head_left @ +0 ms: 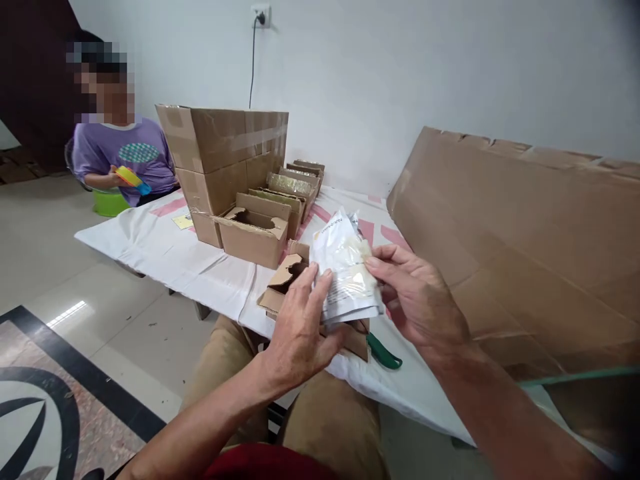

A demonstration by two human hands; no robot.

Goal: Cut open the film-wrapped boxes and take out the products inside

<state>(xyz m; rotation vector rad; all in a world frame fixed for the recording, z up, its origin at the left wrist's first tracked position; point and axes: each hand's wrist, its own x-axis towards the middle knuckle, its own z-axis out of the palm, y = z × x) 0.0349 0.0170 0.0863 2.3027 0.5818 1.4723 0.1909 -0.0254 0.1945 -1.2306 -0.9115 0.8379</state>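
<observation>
White plastic packets [345,267], stacked together with printing on them, are held up between my two hands over the table's near edge. My left hand [305,327] grips them from the left, fingers on the front and thumb below. On the right, my right hand [420,293] pinches their edge between thumb and fingers. Beneath the packets stands an open small cardboard box [283,280], partly hidden by them and my left hand. A green handle [384,352] lies beside that box on the white cloth; the rest of the tool is hidden.
Taped cardboard boxes [220,143] are stacked at the back left. Several open boxes [255,233] line up beside them. A large cardboard sheet [525,247] leans at the right. Across the table sits a person [125,157] holding a yellow and blue object [131,179].
</observation>
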